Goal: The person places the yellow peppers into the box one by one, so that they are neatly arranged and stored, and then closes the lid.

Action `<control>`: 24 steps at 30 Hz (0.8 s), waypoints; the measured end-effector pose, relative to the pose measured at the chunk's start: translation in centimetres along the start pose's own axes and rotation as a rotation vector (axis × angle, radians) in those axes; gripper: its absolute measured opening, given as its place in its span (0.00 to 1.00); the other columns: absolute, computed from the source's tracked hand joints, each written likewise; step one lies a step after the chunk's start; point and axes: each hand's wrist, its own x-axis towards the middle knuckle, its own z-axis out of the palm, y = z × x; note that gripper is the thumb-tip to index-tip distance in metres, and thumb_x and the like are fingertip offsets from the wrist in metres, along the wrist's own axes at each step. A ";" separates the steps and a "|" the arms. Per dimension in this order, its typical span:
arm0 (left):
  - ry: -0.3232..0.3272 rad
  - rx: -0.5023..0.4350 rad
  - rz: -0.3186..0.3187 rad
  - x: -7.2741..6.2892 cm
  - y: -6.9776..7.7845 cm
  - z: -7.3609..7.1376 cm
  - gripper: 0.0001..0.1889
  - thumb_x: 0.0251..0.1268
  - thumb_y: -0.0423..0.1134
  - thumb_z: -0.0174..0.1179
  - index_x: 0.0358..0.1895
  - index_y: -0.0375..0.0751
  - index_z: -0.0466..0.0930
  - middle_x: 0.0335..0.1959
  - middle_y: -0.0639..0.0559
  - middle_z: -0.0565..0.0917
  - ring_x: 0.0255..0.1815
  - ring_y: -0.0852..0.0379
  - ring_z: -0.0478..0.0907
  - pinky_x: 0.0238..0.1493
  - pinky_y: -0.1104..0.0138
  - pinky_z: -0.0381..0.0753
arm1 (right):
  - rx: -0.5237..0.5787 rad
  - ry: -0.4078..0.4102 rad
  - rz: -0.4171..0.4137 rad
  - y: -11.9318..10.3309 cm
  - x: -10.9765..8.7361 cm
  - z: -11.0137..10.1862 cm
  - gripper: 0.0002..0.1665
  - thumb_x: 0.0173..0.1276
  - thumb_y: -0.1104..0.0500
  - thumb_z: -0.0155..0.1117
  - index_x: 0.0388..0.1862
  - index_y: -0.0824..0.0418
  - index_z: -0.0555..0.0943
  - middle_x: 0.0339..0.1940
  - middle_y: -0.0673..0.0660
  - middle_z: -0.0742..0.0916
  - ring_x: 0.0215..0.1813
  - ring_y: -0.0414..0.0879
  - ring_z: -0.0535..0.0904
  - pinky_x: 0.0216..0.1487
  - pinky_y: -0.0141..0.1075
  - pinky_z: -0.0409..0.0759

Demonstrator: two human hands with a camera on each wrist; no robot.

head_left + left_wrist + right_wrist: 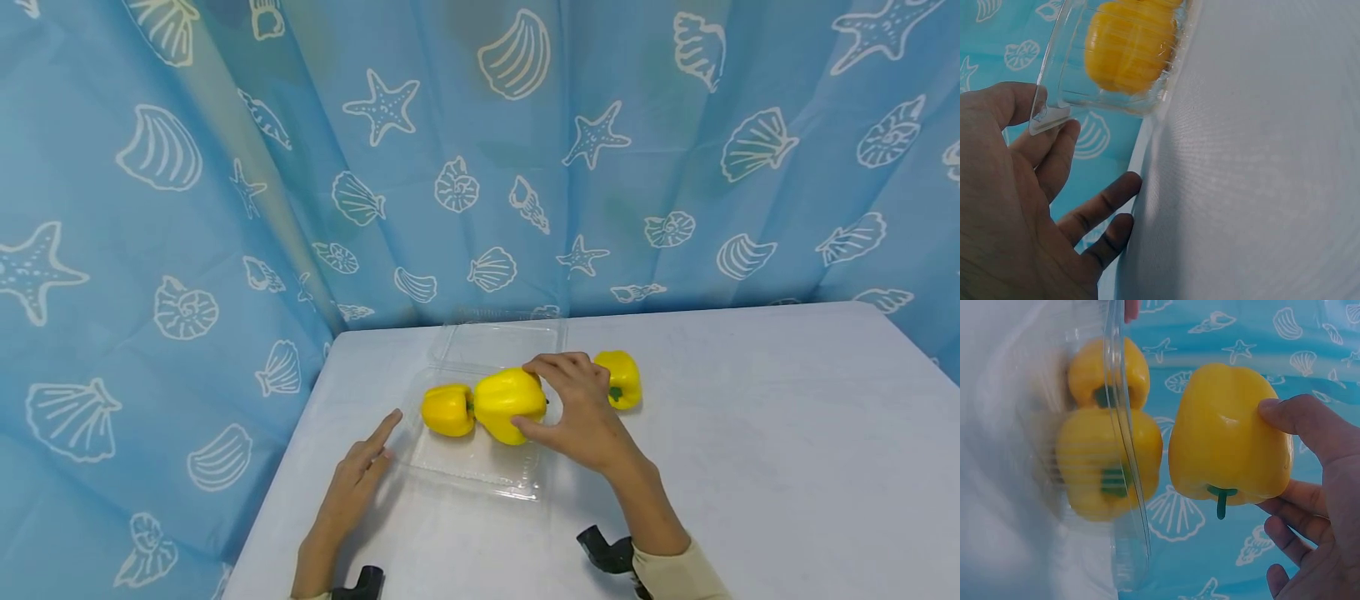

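My right hand (581, 408) grips a yellow bell pepper (510, 406) between thumb and fingers, above a clear plastic clamshell container (480, 475). In the right wrist view the held pepper's green stem points down, and two more yellow peppers show through the container's wall, the nearer pepper (1107, 465) and the farther pepper (1110, 372). From the head only the left pepper (447, 410) shows clearly inside; the held one hides the other. My left hand (356, 483) pinches the container's left rim between thumb and fingers, the other fingers spread.
Another yellow pepper (621, 377) lies on the white table (765, 450) just beyond my right hand. The container's lid (498, 342) lies folded back toward the table's far edge. A blue seashell curtain (465, 233) hangs behind and to the left.
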 end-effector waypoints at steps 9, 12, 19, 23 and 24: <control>-0.002 0.001 0.004 0.0 0.0 -0.1 0.27 0.79 0.42 0.51 0.77 0.62 0.63 0.74 0.62 0.67 0.51 0.55 0.75 0.52 0.49 0.75 | 0.043 0.007 -0.038 -0.7 0.3 1.0 0.37 0.51 0.45 0.81 0.59 0.55 0.80 0.59 0.51 0.81 0.61 0.50 0.67 0.56 0.55 0.56; -0.001 -0.003 0.011 0.0 0.1 -0.1 0.27 0.79 0.42 0.51 0.77 0.62 0.63 0.74 0.62 0.67 0.52 0.54 0.76 0.52 0.48 0.75 | 0.049 0.003 -0.034 -1.0 0.3 1.3 0.37 0.52 0.45 0.81 0.60 0.55 0.80 0.59 0.51 0.81 0.61 0.50 0.67 0.56 0.54 0.56; -0.005 -0.003 0.007 0.1 0.2 -0.1 0.26 0.79 0.42 0.51 0.77 0.62 0.63 0.74 0.62 0.66 0.52 0.54 0.75 0.52 0.49 0.75 | 0.050 -0.007 -0.042 -1.6 0.5 1.8 0.37 0.53 0.45 0.81 0.60 0.56 0.80 0.59 0.52 0.81 0.60 0.51 0.67 0.55 0.53 0.56; -0.001 0.001 0.011 0.0 0.1 -0.1 0.27 0.79 0.42 0.51 0.77 0.62 0.63 0.74 0.63 0.67 0.51 0.55 0.75 0.50 0.51 0.75 | 0.056 -0.004 -0.049 -1.9 0.7 2.0 0.36 0.53 0.46 0.80 0.59 0.56 0.81 0.58 0.52 0.82 0.59 0.50 0.67 0.54 0.53 0.56; 0.000 0.002 0.012 0.0 0.1 -0.2 0.26 0.79 0.42 0.51 0.77 0.62 0.63 0.74 0.63 0.67 0.51 0.56 0.75 0.50 0.51 0.75 | 0.059 -0.003 -0.052 -2.0 0.7 2.1 0.35 0.53 0.46 0.80 0.58 0.56 0.81 0.58 0.52 0.82 0.59 0.50 0.67 0.54 0.53 0.56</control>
